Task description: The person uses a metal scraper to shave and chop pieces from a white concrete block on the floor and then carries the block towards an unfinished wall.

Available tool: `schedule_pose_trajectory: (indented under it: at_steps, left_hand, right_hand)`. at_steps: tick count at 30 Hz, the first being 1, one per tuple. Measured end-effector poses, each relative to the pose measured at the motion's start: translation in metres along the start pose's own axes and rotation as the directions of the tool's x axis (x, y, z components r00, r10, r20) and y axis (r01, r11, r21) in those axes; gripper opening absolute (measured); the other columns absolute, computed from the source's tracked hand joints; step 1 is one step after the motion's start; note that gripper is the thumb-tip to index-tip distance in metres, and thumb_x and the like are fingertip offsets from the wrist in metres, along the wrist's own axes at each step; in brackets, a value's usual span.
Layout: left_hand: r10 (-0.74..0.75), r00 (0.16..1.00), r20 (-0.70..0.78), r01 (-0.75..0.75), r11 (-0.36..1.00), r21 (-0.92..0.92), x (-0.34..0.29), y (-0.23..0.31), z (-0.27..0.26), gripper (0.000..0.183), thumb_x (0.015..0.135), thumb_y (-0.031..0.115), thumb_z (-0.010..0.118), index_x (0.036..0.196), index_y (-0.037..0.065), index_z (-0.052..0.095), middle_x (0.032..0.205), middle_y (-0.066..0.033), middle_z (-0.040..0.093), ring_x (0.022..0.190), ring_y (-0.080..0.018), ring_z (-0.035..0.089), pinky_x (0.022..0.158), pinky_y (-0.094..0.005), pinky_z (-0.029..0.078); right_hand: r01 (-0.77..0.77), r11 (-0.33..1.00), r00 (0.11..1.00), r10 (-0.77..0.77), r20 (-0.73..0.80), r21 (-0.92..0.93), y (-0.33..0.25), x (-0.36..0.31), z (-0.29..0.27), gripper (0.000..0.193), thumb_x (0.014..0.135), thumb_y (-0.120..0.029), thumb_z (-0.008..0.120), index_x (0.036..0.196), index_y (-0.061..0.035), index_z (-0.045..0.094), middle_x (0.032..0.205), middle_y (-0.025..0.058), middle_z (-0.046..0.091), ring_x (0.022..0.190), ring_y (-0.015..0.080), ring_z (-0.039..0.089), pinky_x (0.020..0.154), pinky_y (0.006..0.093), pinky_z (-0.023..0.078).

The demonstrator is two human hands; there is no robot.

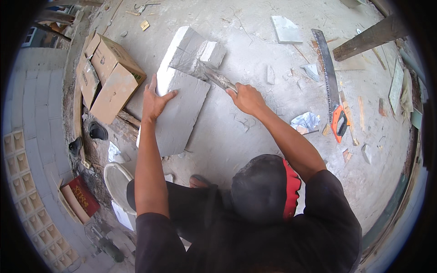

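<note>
The right hand [248, 98] is curled firmly round the handle of one flat-bladed tool [219, 79], its blade lying across the upper part of one big grey block [181, 107] on the floor [241, 148]. The left hand [155, 101], thumb spread well away from the fingers, presses the block's left edge without gripping round it. The thumb is near the blade, so a sideways slip could cut it; lopsided force on the tool could crumble the edge or skid the block. Farther out are one orange-handled saw [327, 68], one brown carton [116, 93] and one bucket [108, 182].
</note>
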State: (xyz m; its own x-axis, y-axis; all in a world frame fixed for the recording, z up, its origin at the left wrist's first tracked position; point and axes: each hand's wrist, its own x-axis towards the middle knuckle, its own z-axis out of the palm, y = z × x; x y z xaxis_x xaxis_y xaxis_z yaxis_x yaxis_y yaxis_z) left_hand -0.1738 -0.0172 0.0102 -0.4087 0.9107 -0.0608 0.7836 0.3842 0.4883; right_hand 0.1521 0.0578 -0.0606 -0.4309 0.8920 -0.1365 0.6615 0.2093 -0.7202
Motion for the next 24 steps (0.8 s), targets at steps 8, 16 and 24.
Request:
schedule_pose_trajectory:
  at_steps: [8,16,24]
  left_hand:
    - [-0.063,0.997,0.033,0.064,0.997,-0.044,-0.004,0.004,-0.005,0.117,0.064,0.048,0.089,0.155,-0.005,0.04,0.126,-0.0307,0.058,0.116,-0.0418,0.061,0.102,-0.0438,0.05]
    - [-0.052,0.998,0.023,0.052,0.999,0.017,-0.01,-0.005,-0.004,0.117,0.064,0.047,0.089,0.156,-0.004,0.039,0.125,-0.0296,0.058,0.115,-0.0403,0.062,0.101,-0.0448,0.05]
    - [-0.017,1.0,0.016,0.016,0.997,0.082,-0.006,0.0,-0.005,0.115,0.069,0.049,0.086,0.158,-0.003,0.035,0.135,-0.0273,0.055,0.123,-0.0366,0.059,0.105,-0.0416,0.048]
  right_hand:
    - [-0.039,0.969,0.999,0.046,-0.023,0.243,-0.028,-0.017,-0.017,0.057,0.105,-0.051,0.051,0.103,0.0049,0.064,0.078,0.0276,0.068,0.078,0.048,0.069,0.072,0.0561,0.053]
    - [-0.006,0.999,0.994,0.002,0.11,0.034,-0.014,-0.002,-0.024,0.05,0.105,-0.045,0.054,0.099,0.0033,0.062,0.073,0.0254,0.067,0.073,0.0447,0.069,0.066,0.0543,0.053]
    - [0.069,0.994,0.994,-0.061,0.093,-0.081,0.005,0.011,0.003,0.048,0.105,-0.043,0.056,0.097,0.0045,0.06,0.065,0.0252,0.064,0.066,0.0466,0.067,0.062,0.0547,0.051]
